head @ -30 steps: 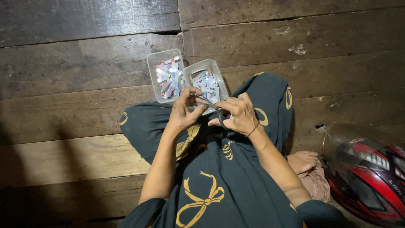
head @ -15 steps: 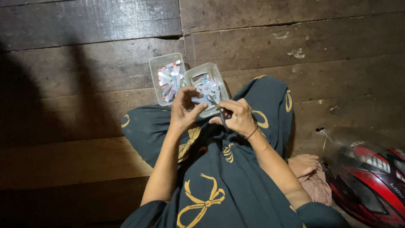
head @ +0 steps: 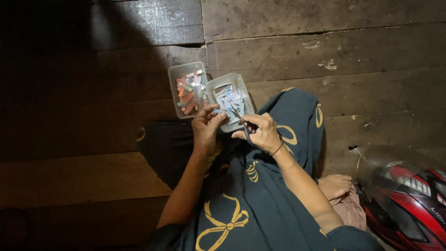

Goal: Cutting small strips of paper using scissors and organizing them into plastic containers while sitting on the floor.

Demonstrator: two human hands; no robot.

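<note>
The plank floor [head: 325,42] carries everything here, dark worn boards running across the view, and the person sits on it with legs folded under a dark blue cloth printed with yellow bows [head: 260,200], which makes a lap to work over. To the right of that lap, well apart from the hands, a red and black helmet with a clear visor [head: 404,200] lies on the boards, out of the way, with a bare foot [head: 335,185] between it and the lap. At the far edge of the lap two clear plastic tubs stand touching side by side, near enough that cut bits can fall straight in: the left tub [head: 187,89] holds mixed red, orange and green paper strips, the right tub [head: 231,100] holds pale blue and white ones. The left hand [head: 206,126] hovers over the near rim of the right tub, its grip pinching a small pale blue paper piece [head: 219,111] at the fingertips so it is held out for cutting. The right hand [head: 260,133], just right of it, is closed round the handles of small scissors [head: 240,120], blades pointing toward the paper piece above the right tub.
</note>
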